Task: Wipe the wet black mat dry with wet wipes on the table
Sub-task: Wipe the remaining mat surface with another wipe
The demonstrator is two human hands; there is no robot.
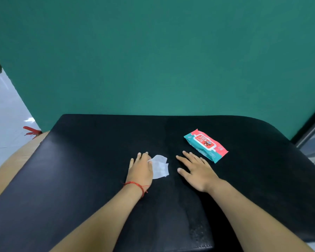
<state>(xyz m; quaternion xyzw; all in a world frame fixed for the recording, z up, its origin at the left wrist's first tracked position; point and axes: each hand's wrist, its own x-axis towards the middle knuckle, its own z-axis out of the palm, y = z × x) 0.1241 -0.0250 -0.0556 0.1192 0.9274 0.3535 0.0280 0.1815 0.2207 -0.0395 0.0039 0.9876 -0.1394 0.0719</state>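
A black mat (80,170) covers the table. Small water droplets glisten on it near the front, between my forearms. A white wet wipe (160,166), folded and crumpled, lies on the mat at its middle. My left hand (140,170) lies flat with its fingers pressing the wipe's left part. My right hand (195,170) rests flat on the mat to the right of the wipe, fingers spread, holding nothing. A teal and red pack of wet wipes (205,145) lies just beyond my right hand.
A green wall (153,60) stands right behind the table. The wooden table edge (9,170) shows at the left beyond the mat. A red object (32,131) sits on the floor at far left. A dark frame (311,128) rises at the right.
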